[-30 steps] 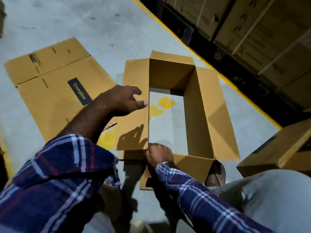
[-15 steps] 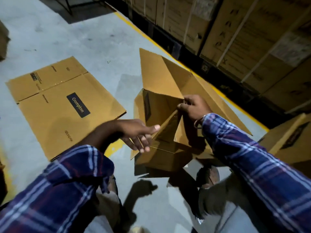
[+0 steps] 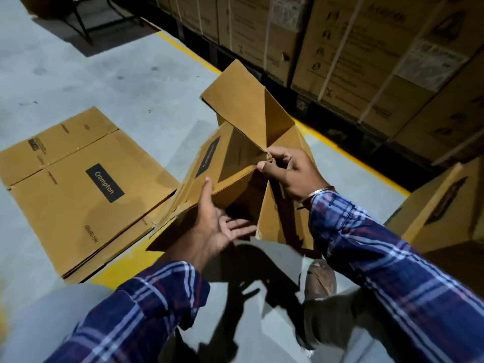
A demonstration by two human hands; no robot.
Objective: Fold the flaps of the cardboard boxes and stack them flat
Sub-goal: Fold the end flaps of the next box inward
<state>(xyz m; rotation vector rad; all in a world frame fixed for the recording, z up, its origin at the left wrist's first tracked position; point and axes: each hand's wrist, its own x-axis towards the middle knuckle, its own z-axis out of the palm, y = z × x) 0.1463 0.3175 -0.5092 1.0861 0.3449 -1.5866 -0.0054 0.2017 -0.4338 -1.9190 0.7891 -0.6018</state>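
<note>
The left hand (image 3: 220, 226) was held wide open, palm up, under the near lower edge of the half-collapsed cardboard box (image 3: 235, 163), with only the thumb laid against its side. The right hand (image 3: 290, 171) pinched the corner where two flaps met. The box was lifted above the grey floor (image 3: 131, 82), near the yellow line, just right of the flattened box (image 3: 78, 184).

A slip could be feared: since the box was gripped only at one corner, it could swing or the flap could tear there. Its long axis ran from the person toward the far stacked cartons (image 3: 366, 48), the open flaps raised at the far end.
</note>
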